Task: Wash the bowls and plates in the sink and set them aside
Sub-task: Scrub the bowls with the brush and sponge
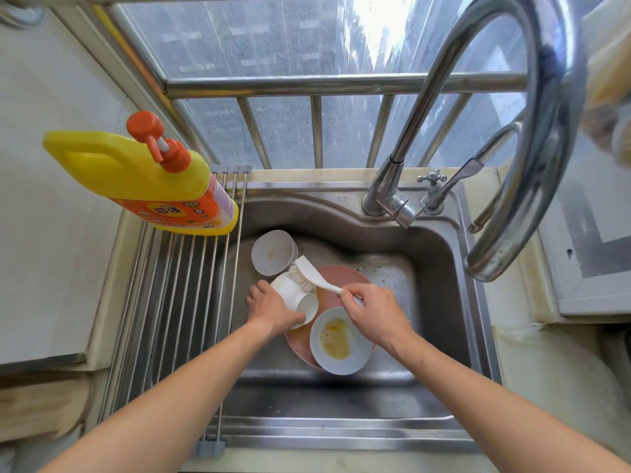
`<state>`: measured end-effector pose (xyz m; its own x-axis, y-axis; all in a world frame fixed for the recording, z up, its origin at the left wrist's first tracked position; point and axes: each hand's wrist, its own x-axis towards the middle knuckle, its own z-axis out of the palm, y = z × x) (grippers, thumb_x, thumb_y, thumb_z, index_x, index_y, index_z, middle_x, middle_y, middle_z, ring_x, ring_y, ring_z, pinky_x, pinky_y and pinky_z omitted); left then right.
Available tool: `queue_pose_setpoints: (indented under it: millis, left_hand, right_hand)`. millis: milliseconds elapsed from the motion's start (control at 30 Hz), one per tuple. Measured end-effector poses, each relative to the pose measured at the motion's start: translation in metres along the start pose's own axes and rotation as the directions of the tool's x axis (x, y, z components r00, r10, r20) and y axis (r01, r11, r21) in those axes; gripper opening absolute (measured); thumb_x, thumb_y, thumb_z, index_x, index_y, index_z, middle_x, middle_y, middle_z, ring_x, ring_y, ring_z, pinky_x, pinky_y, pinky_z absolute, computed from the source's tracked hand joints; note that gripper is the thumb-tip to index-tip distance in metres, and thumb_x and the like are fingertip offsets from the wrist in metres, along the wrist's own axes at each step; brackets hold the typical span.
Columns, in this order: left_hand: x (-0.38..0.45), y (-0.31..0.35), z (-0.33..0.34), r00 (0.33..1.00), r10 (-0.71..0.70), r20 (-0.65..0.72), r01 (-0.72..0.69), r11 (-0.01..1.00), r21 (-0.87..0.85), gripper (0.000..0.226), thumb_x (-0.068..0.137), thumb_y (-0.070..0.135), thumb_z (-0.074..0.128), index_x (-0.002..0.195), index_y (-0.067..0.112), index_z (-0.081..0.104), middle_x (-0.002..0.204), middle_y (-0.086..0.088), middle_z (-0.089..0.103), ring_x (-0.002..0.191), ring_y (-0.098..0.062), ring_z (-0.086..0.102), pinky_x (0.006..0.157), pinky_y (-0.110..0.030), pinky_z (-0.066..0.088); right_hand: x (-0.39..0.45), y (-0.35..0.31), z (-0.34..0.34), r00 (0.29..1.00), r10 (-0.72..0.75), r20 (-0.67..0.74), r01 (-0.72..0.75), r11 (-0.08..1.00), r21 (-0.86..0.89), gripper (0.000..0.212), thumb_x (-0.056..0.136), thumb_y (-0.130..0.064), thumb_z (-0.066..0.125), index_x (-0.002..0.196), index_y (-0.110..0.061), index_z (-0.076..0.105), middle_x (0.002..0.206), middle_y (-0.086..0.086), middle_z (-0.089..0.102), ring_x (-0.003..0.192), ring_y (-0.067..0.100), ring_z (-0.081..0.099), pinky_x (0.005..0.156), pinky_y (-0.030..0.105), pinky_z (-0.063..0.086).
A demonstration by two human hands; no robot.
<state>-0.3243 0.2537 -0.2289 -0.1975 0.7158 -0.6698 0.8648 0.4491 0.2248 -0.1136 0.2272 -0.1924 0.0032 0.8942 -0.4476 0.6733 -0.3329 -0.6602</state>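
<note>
Scrubbing: dish brush (309, 273) bristles pressed against the outside of a white bowl (296, 297) low inside the sink (440, 268).
Left hand (269, 307): curled round the white bowl, holding it tipped on its side, mouth turned toward the lower right.
Right hand (374, 310): fingers closed on the white handle of the dish brush, handle running up and left to the bristle head.
Pink plate (345, 278): flat on the sink floor, beneath the held bowl and partly under both hands.
Dirty bowl (341, 343): white, upright on the pink plate just below the right hand, yellow-orange residue pooled inside.
Stacked bowls (273, 252): white, tilted against the sink's back left area, faint yellow smear inside the front one, just beside the brush head.
Faucet (505, 138): tall curved steel spout arching over the right side of the sink; whether water runs, cannot tell.
Drying rack (177, 302): roll-up steel rods lying across the left edge of the sink.
Detergent bottle (143, 179): yellow with orange pump, standing on the far end of the drying rack.
Window (273, 46): barred, directly behind the sink.
</note>
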Motion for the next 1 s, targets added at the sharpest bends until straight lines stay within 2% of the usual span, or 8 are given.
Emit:
queue_pose_setpoints:
  millis: [67,133,300,433,600,767,900,1000]
  left_hand:
    - [0.004,0.005,-0.007,0.995,0.095,-0.034,-0.092,0.992,0.082,0.103,0.064,0.042,0.085,0.141,0.011,0.024,0.144,-0.014,0.029,0.133,-0.034,0.032,0.104,-0.043,0.043]
    - [0.009,0.011,-0.013,0.992,0.125,0.009,-0.125,0.988,0.094,0.092,0.067,0.039,0.085,0.138,0.015,0.032,0.14,-0.013,0.036,0.128,-0.033,0.04,0.098,-0.043,0.047]
    - [0.009,0.016,-0.016,0.997,0.035,0.066,-0.027,0.993,-0.118,0.088,0.069,0.032,0.085,0.133,0.007,0.031,0.128,-0.014,0.048,0.11,-0.031,0.057,0.079,-0.037,0.054]
    - [0.0,0.007,0.001,1.0,0.008,0.021,-0.001,0.951,-0.31,0.089,0.072,0.029,0.082,0.135,0.007,0.023,0.129,-0.013,0.047,0.113,-0.029,0.054,0.086,-0.038,0.055]
    - [-0.001,0.0,0.005,0.999,0.016,-0.038,-0.024,0.978,-0.209,0.102,0.07,0.036,0.083,0.144,0.011,0.018,0.141,-0.014,0.032,0.126,-0.035,0.045,0.101,-0.044,0.05]
    - [0.0,0.005,0.002,0.99,0.129,-0.05,-0.138,0.95,-0.28,0.086,0.072,0.022,0.084,0.134,0.026,0.023,0.124,-0.011,0.045,0.105,-0.028,0.054,0.079,-0.034,0.054]
    - [-0.004,0.006,0.005,0.986,0.158,-0.048,-0.165,0.946,-0.28,0.083,0.072,0.019,0.082,0.133,0.026,0.027,0.12,-0.009,0.044,0.103,-0.027,0.054,0.078,-0.032,0.051]
    - [-0.004,0.008,0.006,0.986,0.159,-0.051,-0.167,0.942,-0.29,0.081,0.072,0.017,0.082,0.133,0.027,0.029,0.12,-0.01,0.044,0.1,-0.025,0.052,0.076,-0.03,0.047]
  right_hand:
    - [0.002,0.001,-0.001,1.0,-0.008,0.002,0.008,0.999,-0.043,0.028,0.096,-0.041,0.049,0.096,-0.034,0.077,0.079,-0.014,0.07,0.073,0.01,0.063,0.059,0.027,0.048]
    - [0.003,0.002,-0.001,1.0,-0.015,0.01,0.016,0.997,-0.076,0.029,0.095,-0.043,0.049,0.098,-0.035,0.076,0.079,-0.012,0.071,0.071,0.012,0.063,0.06,0.034,0.055]
    - [0.001,0.0,-0.002,0.999,-0.015,-0.033,0.013,0.999,-0.053,0.029,0.097,-0.043,0.048,0.098,-0.033,0.075,0.082,-0.012,0.071,0.076,0.012,0.064,0.068,0.036,0.057]
    - [0.001,-0.001,-0.002,0.997,-0.022,-0.07,0.021,1.0,-0.008,0.027,0.098,-0.042,0.049,0.098,-0.034,0.075,0.084,-0.013,0.071,0.079,0.01,0.063,0.066,0.028,0.05]
    - [0.003,0.004,-0.002,0.996,0.046,-0.081,-0.058,0.985,-0.162,0.03,0.097,-0.039,0.044,0.091,-0.028,0.072,0.078,-0.004,0.069,0.07,0.018,0.062,0.06,0.033,0.052]
    - [-0.004,0.0,0.003,0.998,-0.065,-0.005,0.065,0.996,-0.054,0.03,0.097,-0.046,0.047,0.1,-0.035,0.074,0.079,-0.013,0.07,0.072,0.011,0.063,0.061,0.032,0.054]
    - [0.001,0.001,0.003,0.995,0.037,-0.095,-0.043,0.997,-0.071,0.03,0.097,-0.04,0.046,0.095,-0.03,0.074,0.079,-0.008,0.07,0.071,0.014,0.063,0.065,0.037,0.057]
    - [0.003,-0.003,0.0,0.999,0.008,-0.036,-0.009,0.999,-0.034,0.03,0.097,-0.041,0.047,0.097,-0.032,0.076,0.084,-0.01,0.072,0.079,0.013,0.064,0.07,0.037,0.057]
